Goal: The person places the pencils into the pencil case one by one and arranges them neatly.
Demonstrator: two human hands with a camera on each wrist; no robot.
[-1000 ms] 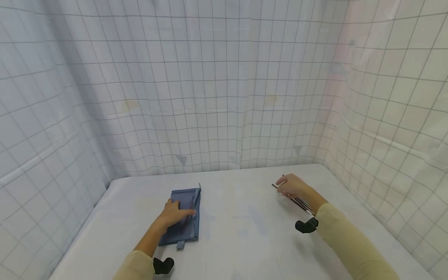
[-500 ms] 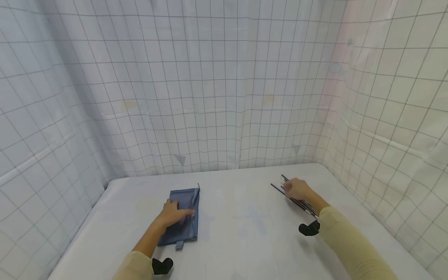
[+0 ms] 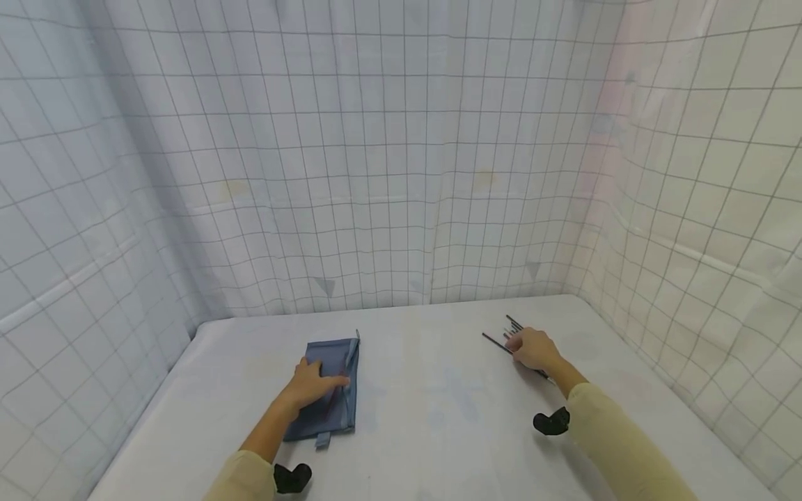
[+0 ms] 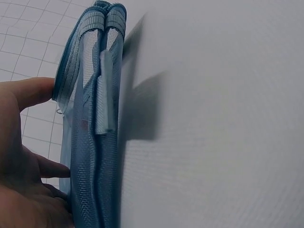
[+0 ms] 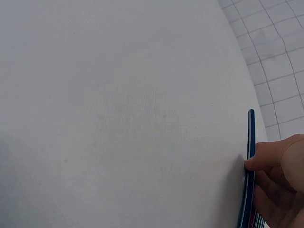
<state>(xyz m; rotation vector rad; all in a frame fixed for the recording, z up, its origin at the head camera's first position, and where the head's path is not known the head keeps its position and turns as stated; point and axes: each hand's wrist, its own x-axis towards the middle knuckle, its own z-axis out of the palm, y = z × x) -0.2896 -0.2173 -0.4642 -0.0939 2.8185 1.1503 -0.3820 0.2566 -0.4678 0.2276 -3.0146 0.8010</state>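
A blue mesh zip pouch [image 3: 324, 414] lies flat at the left of the white-covered table. My left hand [image 3: 310, 384] rests on top of it, fingers spread and thumb over the zip side. In the left wrist view, the thumb touches the zip edge of the pouch [image 4: 95, 166]. Over at the right, several thin dark pencils [image 3: 514, 323] lie slantwise under my right hand [image 3: 535, 349]. Its thumb and fingers pinch the nearest pencil [image 5: 251, 128], which shows blue in the right wrist view. The hand covers most of the others.
White cloth covers the table [image 3: 426, 390]. White grid-patterned curtains [image 3: 401, 174] hang behind it and along both sides. A black wrist camera [image 3: 551, 422] hangs beside the right sleeve, and another black camera [image 3: 292, 478] beside the left one.
My right hand has drawn slightly nearer and lower over the pencils, closing on the nearest one, which has shifted a little leftward. The left hand and pouch stay put.
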